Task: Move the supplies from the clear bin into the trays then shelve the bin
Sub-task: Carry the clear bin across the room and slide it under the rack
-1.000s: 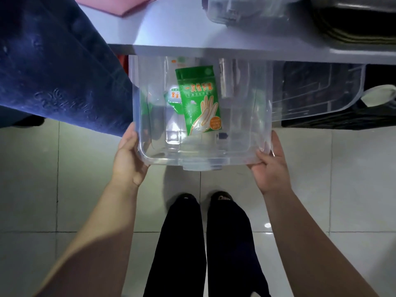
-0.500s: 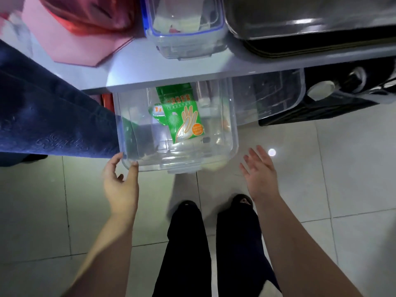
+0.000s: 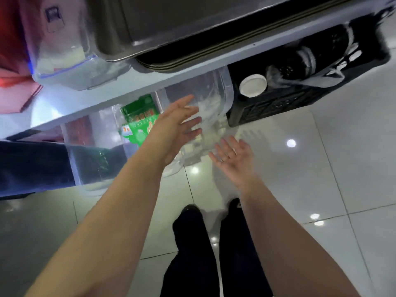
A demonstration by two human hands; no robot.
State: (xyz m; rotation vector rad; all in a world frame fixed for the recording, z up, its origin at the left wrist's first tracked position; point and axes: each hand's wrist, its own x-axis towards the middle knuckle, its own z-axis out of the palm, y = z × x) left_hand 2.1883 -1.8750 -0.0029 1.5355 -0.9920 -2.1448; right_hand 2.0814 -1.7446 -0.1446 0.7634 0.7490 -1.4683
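Clear bin (image 3: pixel 102 168) under shelf (image 3: pixel 90 108), green packet (image 3: pixel 139 123) inside

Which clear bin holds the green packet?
The clear bin under the shelf on the left, behind the left hand. The green packet shows through it; the neighbouring clear bin on its right shows no green.

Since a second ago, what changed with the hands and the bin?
Both hands let go of the bin. The left hand and right hand now hang open and apart from it. The bin sits further under the table; the green packet stays inside.
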